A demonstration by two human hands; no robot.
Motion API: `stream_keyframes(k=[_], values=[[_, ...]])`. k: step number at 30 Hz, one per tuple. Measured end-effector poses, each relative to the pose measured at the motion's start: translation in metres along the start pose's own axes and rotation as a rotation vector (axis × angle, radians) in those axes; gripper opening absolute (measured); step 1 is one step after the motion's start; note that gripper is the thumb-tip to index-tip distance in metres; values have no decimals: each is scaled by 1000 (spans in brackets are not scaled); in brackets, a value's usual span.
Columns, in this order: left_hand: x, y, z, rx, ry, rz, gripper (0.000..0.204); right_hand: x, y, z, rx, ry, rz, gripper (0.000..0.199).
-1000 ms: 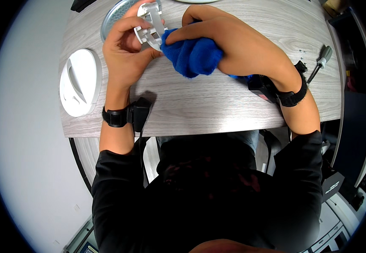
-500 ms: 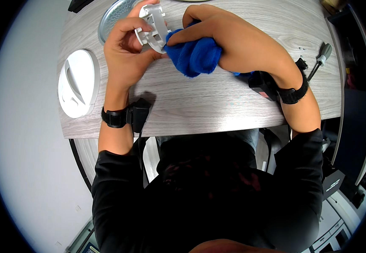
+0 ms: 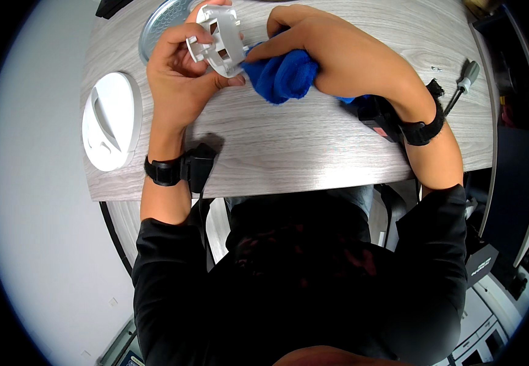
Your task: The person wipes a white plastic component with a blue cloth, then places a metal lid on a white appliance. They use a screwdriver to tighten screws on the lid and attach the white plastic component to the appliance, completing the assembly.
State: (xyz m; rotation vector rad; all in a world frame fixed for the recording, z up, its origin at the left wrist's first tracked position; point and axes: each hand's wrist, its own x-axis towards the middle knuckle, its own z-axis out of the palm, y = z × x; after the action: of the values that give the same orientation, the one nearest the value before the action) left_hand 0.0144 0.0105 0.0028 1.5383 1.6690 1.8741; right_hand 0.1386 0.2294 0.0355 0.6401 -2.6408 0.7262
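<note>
My left hand (image 3: 179, 85) is closed round a white plastic housing (image 3: 231, 46) with cut-outs and small tabs, held up above the far part of the table. A crumpled blue cloth (image 3: 282, 76) is gripped in my right hand (image 3: 337, 55), its thumb and forefinger reaching toward the housing. The cloth's edge meets the housing's right side. Some of my right fingers are hidden behind the hand and cloth. Nearest to my left wrist, a white oval plastic part (image 3: 113, 122) with a curved recess lies on the table.
Behind my left hand is a round grey metal tray (image 3: 153, 33) with a patterned surface. At the right lie a screwdriver (image 3: 470, 76) with a grey handle and a few tiny screws (image 3: 436, 68). Black straps with small boxes (image 3: 201, 168) sit on my wrists. A dark shelf unit (image 3: 514, 158) borders the table's right side.
The white housing has turned slightly in my left hand and shows more of its broad face. The blue cloth has shifted a little upward with my right hand.
</note>
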Motion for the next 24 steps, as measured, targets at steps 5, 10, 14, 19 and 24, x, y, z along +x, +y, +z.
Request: stream_keyframes(k=[5, 10, 14, 19, 24], values=[[2, -4, 1, -226, 36, -45, 62, -2, 3, 4, -165, 58, -19, 54], [1, -6, 0, -416, 66, -115, 59, -2, -7, 0, -300, 70, -60, 52], [2, -5, 2, -443, 57, -150, 61, -3, -11, 0, -266, 44, -7, 53], [-3, -5, -7, -296, 69, -256, 81, 3, -14, -36, -86, -124, 21, 46], [-2, -2, -5, -278, 36, -313, 89, 3, -10, -38, -71, 152, -106, 48]])
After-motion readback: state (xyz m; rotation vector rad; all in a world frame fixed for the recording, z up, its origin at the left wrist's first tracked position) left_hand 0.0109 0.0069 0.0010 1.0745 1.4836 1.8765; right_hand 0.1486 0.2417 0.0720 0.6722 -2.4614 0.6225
